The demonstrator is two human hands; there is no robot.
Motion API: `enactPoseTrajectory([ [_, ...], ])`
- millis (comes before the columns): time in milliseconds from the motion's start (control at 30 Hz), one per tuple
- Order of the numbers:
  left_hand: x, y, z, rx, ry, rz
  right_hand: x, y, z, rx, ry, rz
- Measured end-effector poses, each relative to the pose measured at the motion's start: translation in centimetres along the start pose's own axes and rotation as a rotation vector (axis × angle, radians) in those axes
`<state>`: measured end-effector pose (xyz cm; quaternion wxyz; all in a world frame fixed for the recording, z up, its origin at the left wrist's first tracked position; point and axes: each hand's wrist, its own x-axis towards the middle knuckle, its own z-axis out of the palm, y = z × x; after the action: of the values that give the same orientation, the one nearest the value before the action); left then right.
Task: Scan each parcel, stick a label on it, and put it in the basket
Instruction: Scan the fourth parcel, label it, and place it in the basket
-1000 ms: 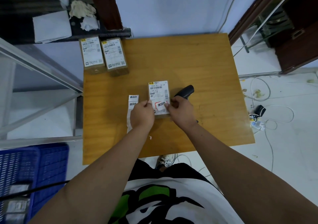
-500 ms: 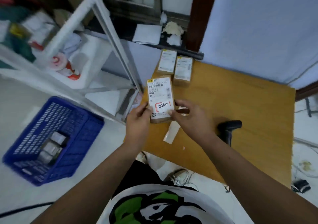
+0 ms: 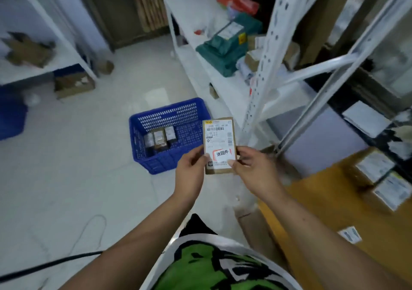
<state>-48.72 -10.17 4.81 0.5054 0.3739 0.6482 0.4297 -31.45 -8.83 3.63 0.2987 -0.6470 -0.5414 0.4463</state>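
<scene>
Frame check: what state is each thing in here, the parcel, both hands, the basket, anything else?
Parcel: held up in both hands, sticker on it.
Left hand: pinches the parcel's left edge.
Right hand: pinches its right edge.
Basket: on the floor, three small boxes inside.
Two boxes: lying on the table, untouched.

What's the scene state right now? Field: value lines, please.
held parcel: in the air, printed side up, not yet in the basket
sticker: red-marked, on the lower part of the parcel's face
left hand: pinches the parcel's lower left edge
right hand: pinches its lower right edge
basket: blue, on the floor, a few parcels inside
table: wooden, at right, two parcels on it
</scene>
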Motion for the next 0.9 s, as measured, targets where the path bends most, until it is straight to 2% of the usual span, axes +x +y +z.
enactPoseTrajectory([
  [300,9.4,-1.0,-12.0,-0.088,0.247,-0.127,8.7,-8.2,12.6,-0.139,-0.197,-0.066],
  [400,12.7,-0.6,-12.5,-0.161,0.316,-0.184,11.5,-10.0,15.4,-0.207,-0.221,-0.052],
  [600,19.8,-0.1,-12.5,-0.081,0.44,-0.231,17.5,-13.4,18.6,-0.217,-0.204,-0.031],
  [900,30.7,-0.9,-13.2,-0.074,0.426,-0.285,29.0,-11.9,22.8,-0.229,-0.258,0.031],
])
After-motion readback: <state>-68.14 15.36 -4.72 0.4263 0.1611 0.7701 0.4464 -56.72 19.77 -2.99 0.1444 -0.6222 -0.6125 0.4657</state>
